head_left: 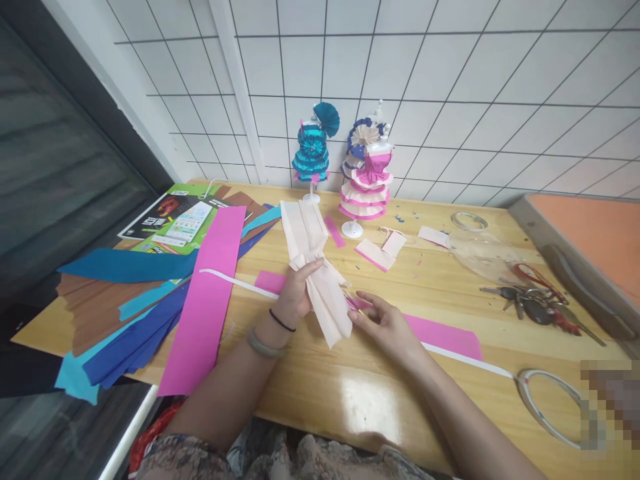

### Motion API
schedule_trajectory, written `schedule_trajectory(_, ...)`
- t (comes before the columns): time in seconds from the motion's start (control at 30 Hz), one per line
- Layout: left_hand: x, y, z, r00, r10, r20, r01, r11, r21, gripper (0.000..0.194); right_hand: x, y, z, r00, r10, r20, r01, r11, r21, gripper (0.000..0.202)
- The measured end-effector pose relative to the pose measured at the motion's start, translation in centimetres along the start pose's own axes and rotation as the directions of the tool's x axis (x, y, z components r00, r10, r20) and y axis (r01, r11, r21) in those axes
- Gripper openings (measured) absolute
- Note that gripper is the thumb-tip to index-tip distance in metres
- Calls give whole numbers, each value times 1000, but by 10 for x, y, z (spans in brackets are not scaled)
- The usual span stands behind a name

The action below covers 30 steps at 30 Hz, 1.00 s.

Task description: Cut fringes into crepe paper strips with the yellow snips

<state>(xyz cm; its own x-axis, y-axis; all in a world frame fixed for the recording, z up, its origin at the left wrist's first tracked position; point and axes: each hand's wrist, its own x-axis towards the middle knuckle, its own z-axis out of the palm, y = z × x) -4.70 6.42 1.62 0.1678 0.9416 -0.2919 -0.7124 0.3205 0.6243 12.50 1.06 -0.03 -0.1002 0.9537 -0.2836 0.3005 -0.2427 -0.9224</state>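
Note:
My left hand (pixel 303 293) is closed around the middle of a pale pink strip of crepe paper (pixel 305 227), which is pinched into folds there. Its two ends fan out above and below the thumb. Beside the lower end, my right hand (pixel 383 323) has thumb and fingers closed on a small thin metal tool (pixel 354 303), too small to name surely. The tool's slim tip points at the paper's edge. Beneath both hands lies a bright pink crepe strip (pixel 445 335), with a narrow white tape (pixel 467 360) running along it.
At the back stand a teal paper-dressed mannequin (pixel 311 150), a pink-and-cream one (pixel 367 183) and a blue one behind it. Coloured crepe sheets (pixel 135 267) spread leftward. Keys (pixel 535 307), a tape roll (pixel 550 407) and an orange-topped case (pixel 590 233) lie right.

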Motion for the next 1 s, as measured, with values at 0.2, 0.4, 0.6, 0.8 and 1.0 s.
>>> schedule_trajectory(0.2,4,8,-5,997,64,-46,-66,997,-34,19,0,-12,-11,977,-71,-200,97,988,123,46)
schedule_trajectory(0.4,-6,-16,4,989,-86,120,75,992,100,31,-3,-14,-9,968,-134,-211,174,968,182,33)
schedule_trajectory(0.6,-13,-26,6,953,-144,268,87,973,214,38,-1,-13,-9,983,-92,-159,132,957,259,38)
schedule_trajectory(0.8,-12,-24,4,945,-184,269,134,972,192,36,0,-11,-10,983,-126,-132,155,958,242,41)
schedule_trajectory(1.0,-9,-32,4,975,-138,175,108,980,167,33,-5,-12,-3,988,-105,-116,131,963,238,42)
